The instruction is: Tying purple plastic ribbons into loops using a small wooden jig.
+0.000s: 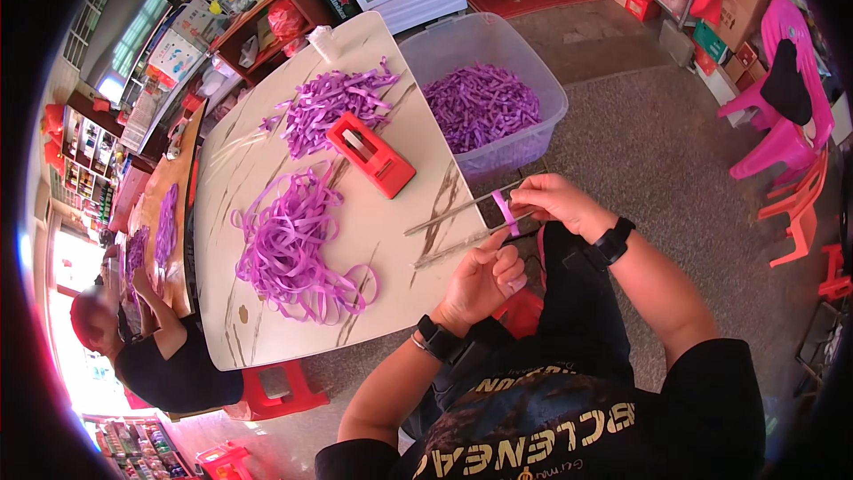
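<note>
Two thin metal prongs [453, 216] stick out past the table's right edge, roughly side by side. A short band of purple ribbon [504, 211] spans them close to their free ends. My right hand [555, 203] is closed, thumb and fingers pinching beside the ribbon at the prong ends. From below, my left hand [484, 283] reaches up with most fingers curled and a fingertip at the ribbon's lower end. Its exact hold on the ribbon is partly hidden. On the table lie a loose tangle of long purple ribbon [289, 240] and a pile of short purple ribbon pieces [333, 107].
A red tape dispenser [371, 156] sits on the marble-patterned table [400, 302]. Beyond the right edge stands a translucent bin [551, 98] full of purple ribbon pieces. Another person [160, 347] sits at the left by a wooden counter. Pink and orange chairs [795, 213] are at right.
</note>
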